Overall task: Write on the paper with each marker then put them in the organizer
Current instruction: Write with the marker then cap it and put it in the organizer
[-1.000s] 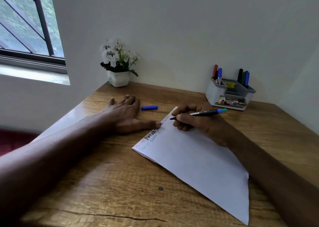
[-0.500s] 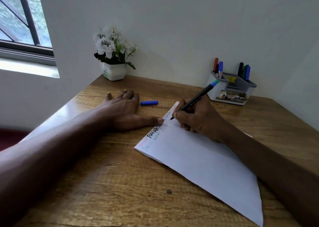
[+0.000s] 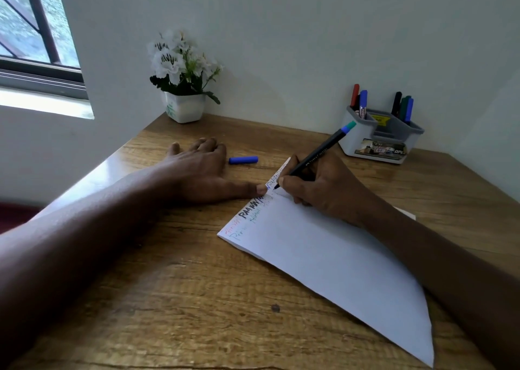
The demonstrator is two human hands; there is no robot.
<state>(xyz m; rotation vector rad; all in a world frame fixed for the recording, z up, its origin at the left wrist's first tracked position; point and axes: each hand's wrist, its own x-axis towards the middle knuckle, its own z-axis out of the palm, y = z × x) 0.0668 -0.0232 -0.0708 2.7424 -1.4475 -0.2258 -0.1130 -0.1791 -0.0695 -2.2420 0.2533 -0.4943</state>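
Right hand (image 3: pixel 318 185) gripping a slim black marker (image 3: pixel 315 155), teal-ended, tip on the top edge of a white paper (image 3: pixel 323 257) with coloured handwriting; left hand (image 3: pixel 197 169) flat, thumb pinning that edge. Beyond, a blue cap (image 3: pixel 243 160) on grainy wooden table (image 3: pixel 168 299), grey plastic organizer (image 3: pixel 363 144) of markers (image 3: pixel 363 102) against a white wall (image 3: pixel 281 45).

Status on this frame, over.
Right hand grips black marker, tip on white paper. Left hand flat, thumb on paper edge. Blue cap on wooden desk.

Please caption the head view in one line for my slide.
Right hand holds a marker, tip on the paper; left hand lies flat on the desk.
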